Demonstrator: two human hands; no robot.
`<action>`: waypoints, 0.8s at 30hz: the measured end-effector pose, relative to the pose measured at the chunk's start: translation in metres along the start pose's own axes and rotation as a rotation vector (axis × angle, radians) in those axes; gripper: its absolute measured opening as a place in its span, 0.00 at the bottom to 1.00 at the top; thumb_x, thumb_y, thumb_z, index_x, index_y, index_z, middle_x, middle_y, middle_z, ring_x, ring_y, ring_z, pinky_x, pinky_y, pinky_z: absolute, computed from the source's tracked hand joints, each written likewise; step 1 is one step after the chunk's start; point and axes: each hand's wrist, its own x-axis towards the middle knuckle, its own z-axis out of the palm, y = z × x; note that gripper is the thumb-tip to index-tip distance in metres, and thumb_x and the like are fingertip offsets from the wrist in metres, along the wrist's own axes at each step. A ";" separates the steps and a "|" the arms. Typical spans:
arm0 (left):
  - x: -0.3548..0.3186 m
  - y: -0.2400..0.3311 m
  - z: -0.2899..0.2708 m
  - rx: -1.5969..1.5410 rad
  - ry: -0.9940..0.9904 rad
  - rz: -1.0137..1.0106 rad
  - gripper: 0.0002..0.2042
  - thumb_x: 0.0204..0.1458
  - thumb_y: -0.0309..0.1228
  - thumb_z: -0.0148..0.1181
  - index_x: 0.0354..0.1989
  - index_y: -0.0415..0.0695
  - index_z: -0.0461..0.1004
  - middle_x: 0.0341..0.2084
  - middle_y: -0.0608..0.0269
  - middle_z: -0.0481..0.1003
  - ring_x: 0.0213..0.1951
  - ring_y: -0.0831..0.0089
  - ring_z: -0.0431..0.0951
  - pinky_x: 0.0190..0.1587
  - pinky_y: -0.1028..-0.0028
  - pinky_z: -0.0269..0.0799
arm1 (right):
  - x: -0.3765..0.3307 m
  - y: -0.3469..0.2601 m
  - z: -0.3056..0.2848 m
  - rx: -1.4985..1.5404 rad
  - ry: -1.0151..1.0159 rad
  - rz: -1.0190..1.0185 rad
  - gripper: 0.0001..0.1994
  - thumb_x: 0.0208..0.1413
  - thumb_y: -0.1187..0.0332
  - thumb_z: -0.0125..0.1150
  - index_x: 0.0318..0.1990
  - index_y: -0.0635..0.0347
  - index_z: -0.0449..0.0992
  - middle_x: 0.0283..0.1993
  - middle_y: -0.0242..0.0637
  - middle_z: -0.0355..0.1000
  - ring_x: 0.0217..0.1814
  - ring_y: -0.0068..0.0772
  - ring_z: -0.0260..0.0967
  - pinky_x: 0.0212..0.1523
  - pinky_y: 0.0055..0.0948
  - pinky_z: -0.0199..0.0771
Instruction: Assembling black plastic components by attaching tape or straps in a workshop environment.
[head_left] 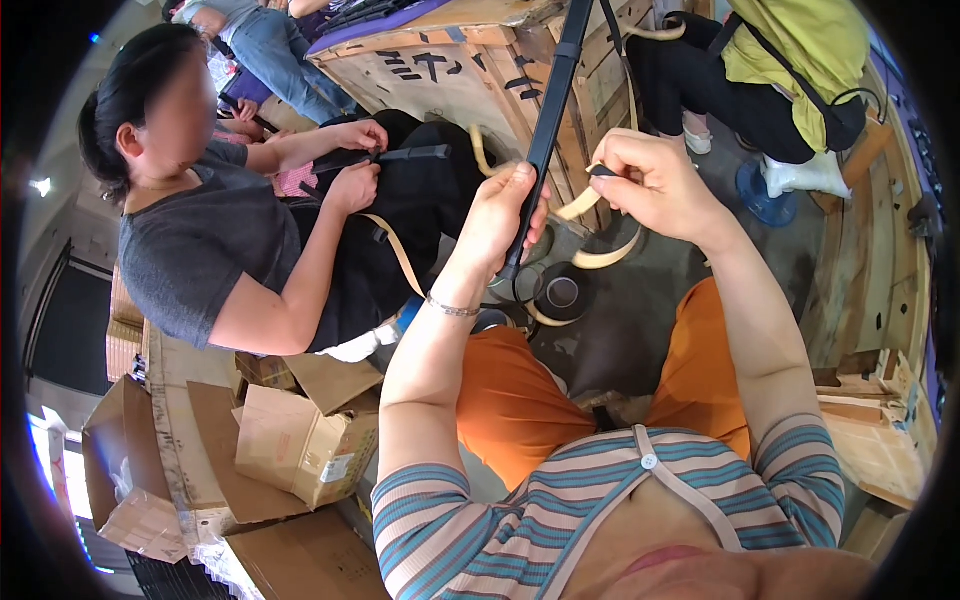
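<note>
My left hand is closed round a long, slim black bar, its thumb lying along the side. The bar slants up and out of view at the top, and its lower end sticks out below my palm. To the right, my right hand pinches a small black end between thumb and fingers. Beside those fingers hangs a cream-coloured strip, which curls down toward the floor. Whether the black end belongs to this strip I cannot tell. A dark roll with a pale core lies below my hands.
At my left a seated co-worker handles a black piece. Ahead stands a wooden crate. Another person in yellow sits at the far right. Open cardboard boxes fill the lower left; wooden boards line the right.
</note>
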 end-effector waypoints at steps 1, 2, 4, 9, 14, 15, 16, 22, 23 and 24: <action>0.000 0.000 0.001 0.005 -0.007 0.003 0.17 0.61 0.40 0.35 0.29 0.39 0.64 0.10 0.65 0.61 0.11 0.77 0.59 0.15 0.79 0.55 | 0.000 0.008 0.003 0.020 -0.003 0.024 0.13 0.51 0.77 0.55 0.20 0.61 0.57 0.26 0.28 0.59 0.23 0.11 0.57 0.22 0.14 0.56; -0.001 0.000 0.002 0.010 -0.014 0.007 0.17 0.61 0.40 0.35 0.29 0.39 0.64 0.10 0.65 0.61 0.11 0.77 0.59 0.15 0.80 0.55 | 0.001 0.015 0.004 0.019 0.000 0.026 0.13 0.51 0.77 0.55 0.20 0.61 0.57 0.26 0.28 0.59 0.23 0.11 0.57 0.22 0.14 0.56; -0.001 0.001 0.004 0.016 -0.028 0.015 0.18 0.61 0.40 0.35 0.29 0.39 0.64 0.11 0.65 0.62 0.11 0.78 0.60 0.15 0.80 0.55 | 0.002 0.021 0.005 0.134 -0.026 0.117 0.13 0.53 0.74 0.55 0.21 0.61 0.58 0.24 0.25 0.58 0.22 0.10 0.55 0.20 0.15 0.57; -0.005 0.003 0.008 0.082 -0.024 0.036 0.18 0.61 0.41 0.35 0.29 0.38 0.64 0.11 0.65 0.62 0.12 0.79 0.60 0.15 0.81 0.55 | 0.004 0.014 0.001 0.317 -0.038 0.271 0.10 0.54 0.67 0.56 0.25 0.62 0.67 0.23 0.25 0.63 0.22 0.11 0.59 0.20 0.13 0.61; -0.007 0.004 0.009 0.015 -0.033 0.095 0.14 0.59 0.38 0.42 0.28 0.40 0.65 0.12 0.68 0.63 0.11 0.82 0.60 0.13 0.83 0.55 | 0.002 0.005 0.008 0.453 -0.115 0.368 0.11 0.56 0.64 0.54 0.27 0.62 0.70 0.24 0.24 0.65 0.24 0.12 0.61 0.19 0.15 0.62; -0.007 0.004 0.007 0.014 -0.028 0.097 0.14 0.59 0.38 0.42 0.28 0.40 0.65 0.12 0.68 0.63 0.11 0.82 0.60 0.13 0.83 0.55 | 0.002 0.005 0.010 0.448 -0.146 0.346 0.11 0.57 0.66 0.53 0.25 0.61 0.68 0.27 0.27 0.65 0.26 0.11 0.61 0.24 0.17 0.65; -0.006 0.003 0.006 0.009 -0.033 0.093 0.13 0.59 0.37 0.43 0.28 0.40 0.65 0.12 0.68 0.63 0.11 0.82 0.60 0.13 0.83 0.55 | 0.001 0.007 0.011 0.445 -0.148 0.345 0.11 0.57 0.66 0.53 0.25 0.61 0.68 0.27 0.27 0.65 0.26 0.11 0.61 0.24 0.17 0.65; -0.006 0.002 0.005 -0.044 -0.043 0.043 0.12 0.58 0.36 0.46 0.27 0.40 0.65 0.12 0.68 0.63 0.11 0.82 0.60 0.13 0.83 0.54 | 0.004 0.001 0.006 0.492 0.094 -0.029 0.12 0.52 0.72 0.52 0.18 0.62 0.63 0.44 0.39 0.65 0.26 0.16 0.64 0.30 0.16 0.65; -0.007 0.002 0.005 -0.046 -0.049 0.029 0.12 0.58 0.35 0.46 0.26 0.40 0.65 0.12 0.68 0.63 0.11 0.82 0.60 0.14 0.83 0.54 | 0.003 -0.004 0.006 0.645 0.102 0.033 0.10 0.50 0.75 0.51 0.17 0.61 0.63 0.39 0.36 0.67 0.23 0.15 0.64 0.26 0.16 0.65; -0.007 0.002 0.005 -0.047 -0.048 0.029 0.12 0.58 0.35 0.46 0.26 0.40 0.65 0.12 0.68 0.63 0.11 0.82 0.60 0.14 0.83 0.54 | 0.002 -0.005 0.004 0.645 0.101 0.034 0.10 0.50 0.75 0.51 0.17 0.61 0.63 0.39 0.36 0.67 0.23 0.15 0.64 0.26 0.16 0.65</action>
